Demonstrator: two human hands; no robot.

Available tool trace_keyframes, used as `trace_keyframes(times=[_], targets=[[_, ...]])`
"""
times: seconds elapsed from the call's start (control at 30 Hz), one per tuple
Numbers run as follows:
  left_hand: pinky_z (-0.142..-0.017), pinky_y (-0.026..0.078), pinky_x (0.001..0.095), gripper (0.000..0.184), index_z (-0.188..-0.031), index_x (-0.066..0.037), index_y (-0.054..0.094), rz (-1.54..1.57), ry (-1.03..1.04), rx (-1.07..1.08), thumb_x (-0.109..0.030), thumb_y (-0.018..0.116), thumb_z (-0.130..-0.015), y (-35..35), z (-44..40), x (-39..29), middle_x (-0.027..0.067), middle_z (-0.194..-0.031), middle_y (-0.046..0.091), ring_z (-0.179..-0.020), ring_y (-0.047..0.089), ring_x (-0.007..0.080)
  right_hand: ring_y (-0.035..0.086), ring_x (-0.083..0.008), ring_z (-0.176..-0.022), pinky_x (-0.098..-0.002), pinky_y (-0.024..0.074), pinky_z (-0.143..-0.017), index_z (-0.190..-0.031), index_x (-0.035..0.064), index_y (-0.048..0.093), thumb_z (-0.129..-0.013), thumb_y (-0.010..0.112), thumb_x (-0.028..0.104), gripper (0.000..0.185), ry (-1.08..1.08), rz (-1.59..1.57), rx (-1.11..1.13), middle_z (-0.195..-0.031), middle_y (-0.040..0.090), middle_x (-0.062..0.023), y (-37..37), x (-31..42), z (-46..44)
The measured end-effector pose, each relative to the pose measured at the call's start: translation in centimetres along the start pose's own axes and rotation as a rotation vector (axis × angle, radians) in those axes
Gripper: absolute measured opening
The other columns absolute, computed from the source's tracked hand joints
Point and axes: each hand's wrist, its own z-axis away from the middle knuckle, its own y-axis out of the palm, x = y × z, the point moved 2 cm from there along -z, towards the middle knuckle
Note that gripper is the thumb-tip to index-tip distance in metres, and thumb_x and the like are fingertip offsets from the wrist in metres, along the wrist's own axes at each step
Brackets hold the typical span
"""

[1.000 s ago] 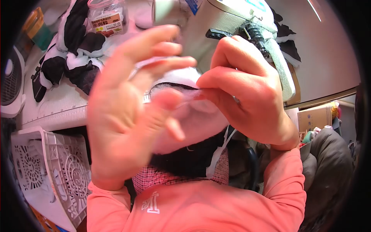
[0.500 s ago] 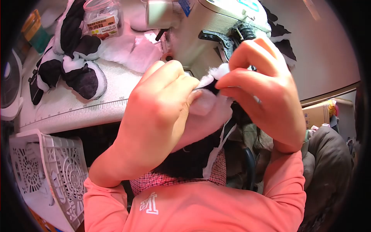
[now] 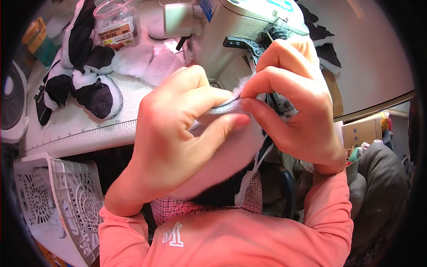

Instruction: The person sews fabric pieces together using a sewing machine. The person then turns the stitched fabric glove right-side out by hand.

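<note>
A piece of white plush fabric (image 3: 229, 153), with black cloth (image 3: 222, 191) below it, hangs from my hands over my lap. My right hand (image 3: 296, 100) pinches its folded upper edge between thumb and forefinger, where white fuzz sticks up. Beside it, my left hand (image 3: 171, 124) holds the same edge; its thumb lies along the near side, a little apart from the forefinger. The other left fingers curl behind and are partly hidden. Just beyond both hands stands a sewing machine (image 3: 235, 26), its needle area mostly covered by my right hand.
Black-and-white plush pieces (image 3: 95, 93) lie on the table at left, near a clear plastic jar (image 3: 116, 26). A ruler scale (image 3: 84, 134) runs along the table's front edge. A white plastic basket (image 3: 73, 196) stands below left. More black pieces (image 3: 327, 51) lie beyond the machine.
My left thumb has come away from the forefinger and stretched out. My right hand has shifted slightly left, closer to the left fingers, and the fabric's white side now faces up more.
</note>
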Motion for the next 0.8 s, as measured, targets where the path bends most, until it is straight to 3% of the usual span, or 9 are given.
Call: trace_keyframes(times=[0.17, 0.47, 0.67, 0.73, 0.8], targets=[[-0.053, 0.027, 0.0235, 0.011, -0.087, 0.001, 0.072, 0.016, -0.016, -0.066, -0.001, 0.077, -0.077, 0.5, 0.0, 0.7, -0.001, -0.069, 0.047, -0.061, 0.04, 0.0087, 0.05, -0.0261, -0.083, -0.0375, 0.0401, -0.076, -0.08, 0.0077, 0.066, -0.063, 0.076, 0.003, 0.02, -0.063, 0.022, -0.038, -0.083, 0.054, -0.004, 0.1, -0.8, 0.1], [-0.056, 0.033, 0.0244, 0.01, -0.083, 0.003, 0.069, 0.002, 0.032, -0.117, 0.001, 0.076, -0.077, 0.7, -0.1, 0.6, 0.0009, -0.069, 0.048, -0.064, 0.044, 0.0106, 0.05, -0.0264, -0.082, -0.0368, 0.0405, -0.075, -0.078, 0.0071, 0.065, -0.065, 0.074, 0.005, 0.016, -0.067, 0.057, 0.156, -0.081, 0.054, -0.0041, -0.1, -1.4, 0.1], [-0.057, 0.033, 0.0246, 0.01, -0.083, 0.003, 0.069, 0.01, 0.043, -0.102, 0.001, 0.076, -0.078, 0.6, -0.1, 0.6, 0.0014, -0.07, 0.05, -0.065, 0.044, 0.011, 0.049, -0.0257, -0.079, -0.0352, 0.04, -0.069, -0.076, 0.0054, 0.063, -0.059, 0.073, 0.003, 0.02, -0.157, 0.065, 0.071, -0.079, 0.052, -0.0044, 0.1, -1.1, 0.0], [-0.057, 0.033, 0.0245, 0.009, -0.083, 0.003, 0.069, 0.028, 0.037, -0.117, 0.001, 0.076, -0.078, 0.6, -0.1, 0.6, 0.0015, -0.07, 0.05, -0.065, 0.044, 0.0111, 0.048, -0.0255, -0.076, -0.0343, 0.04, -0.066, -0.075, 0.0038, 0.062, -0.055, 0.073, 0.002, 0.023, -0.208, 0.214, -0.08, -0.08, 0.051, -0.0061, -0.1, -1.0, 0.5], [-0.057, 0.033, 0.0243, 0.009, -0.084, 0.003, 0.069, 0.021, 0.03, -0.096, 0.001, 0.076, -0.078, 0.6, 0.0, 0.4, 0.0015, -0.07, 0.05, -0.064, 0.044, 0.011, 0.048, -0.0256, -0.075, -0.0345, 0.0411, -0.066, -0.076, 0.0026, 0.062, -0.054, 0.073, 0.002, 0.025, -0.222, 0.252, -0.094, -0.082, 0.053, -0.0078, -0.4, -1.0, 0.4]])
